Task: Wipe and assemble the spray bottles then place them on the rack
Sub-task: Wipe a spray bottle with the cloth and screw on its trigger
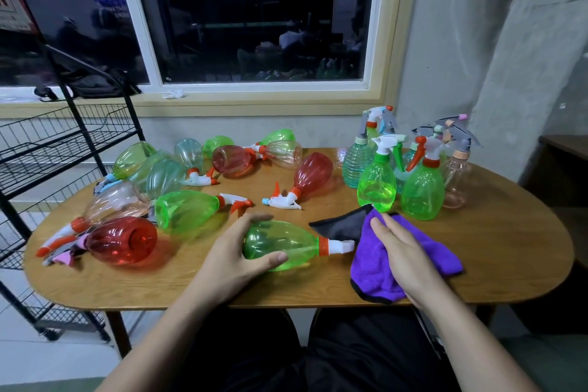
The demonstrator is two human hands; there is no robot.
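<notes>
A green spray bottle [288, 243] lies on its side near the table's front edge, its orange collar and white head pointing right. My left hand [235, 256] grips its wide base, thumb and fingers curled round it. My right hand [402, 256] rests with straight fingers on a purple cloth [374, 270] with a dark underside, just right of the bottle's head. Several more bottles lie on their sides across the table's left and middle, among them a red bottle [122, 240] and a green bottle [187, 212]. The black wire rack [60, 137] stands at the left.
Several upright spray bottles [421, 189] stand grouped at the table's back right. The oval wooden table [509, 232] sits under a dark window. A wall and a low wooden surface [564, 145] are at the right. My legs are under the table's front edge.
</notes>
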